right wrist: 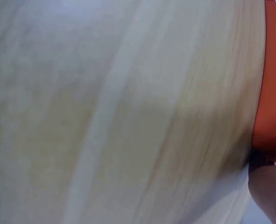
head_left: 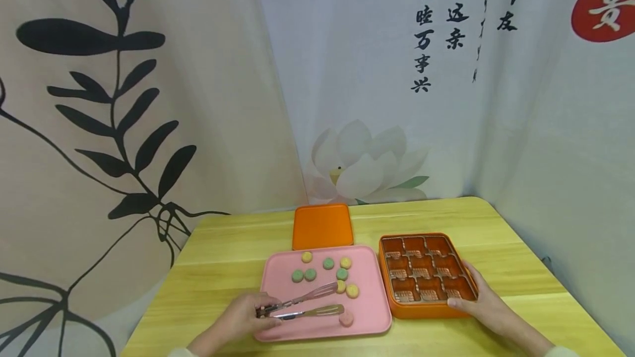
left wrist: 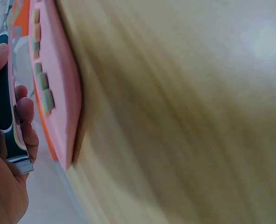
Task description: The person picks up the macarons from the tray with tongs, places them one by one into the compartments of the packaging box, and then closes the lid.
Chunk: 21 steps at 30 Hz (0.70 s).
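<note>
My left hand (head_left: pixel 243 315) grips a pair of food tongs (head_left: pixel 323 310) by the dark handle (left wrist: pixel 3 88), thumb on one side and fingers curled round the other. The tongs' slotted tips are spread apart over a pink tray (head_left: pixel 369 285). On that tray lie several small round macarons: yellow ones (head_left: pixel 352 291), green ones (head_left: pixel 297 276) and a pink one (head_left: pixel 346 318) by the lower tip. To the right, my right hand (head_left: pixel 488 304) holds the front right corner of an orange box (head_left: pixel 421 312), thumb at the front rim. A clear divided insert (head_left: pixel 421 266) fills the box.
An orange lid-like square (head_left: pixel 322 226) lies behind the tray, touching or nearly touching its back edge. The wooden table (head_left: pixel 213 269) extends left of the tray and right of the box. A printed curtain (head_left: pixel 223 98) hangs behind the table and along its right side.
</note>
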### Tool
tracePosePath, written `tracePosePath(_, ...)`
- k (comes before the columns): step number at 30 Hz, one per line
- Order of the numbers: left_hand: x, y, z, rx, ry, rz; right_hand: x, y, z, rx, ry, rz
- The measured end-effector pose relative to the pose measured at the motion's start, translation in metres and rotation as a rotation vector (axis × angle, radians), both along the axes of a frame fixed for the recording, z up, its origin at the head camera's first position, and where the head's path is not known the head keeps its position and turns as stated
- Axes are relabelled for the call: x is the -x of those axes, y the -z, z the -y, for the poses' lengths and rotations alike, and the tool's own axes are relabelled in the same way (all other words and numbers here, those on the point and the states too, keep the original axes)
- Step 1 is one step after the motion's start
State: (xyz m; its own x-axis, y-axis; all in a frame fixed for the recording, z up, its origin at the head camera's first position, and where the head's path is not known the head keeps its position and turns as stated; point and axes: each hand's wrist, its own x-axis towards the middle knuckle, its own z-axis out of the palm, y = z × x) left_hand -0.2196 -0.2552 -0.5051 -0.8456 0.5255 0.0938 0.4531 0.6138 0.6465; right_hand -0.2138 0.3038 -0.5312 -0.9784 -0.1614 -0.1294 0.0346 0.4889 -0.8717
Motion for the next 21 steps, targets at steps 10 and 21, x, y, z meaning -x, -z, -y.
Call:
tracePosePath(10, -0.003, 0.008, -0.005, 0.031, 0.009, 0.066, 0.001, 0.001, -0.001, 0.011, 0.001, 0.01)
tracePosePath(21, -0.001, 0.017, -0.013, -0.001, 0.091, 0.06, 0.001, 0.003, -0.002, 0.028, -0.002, 0.011)
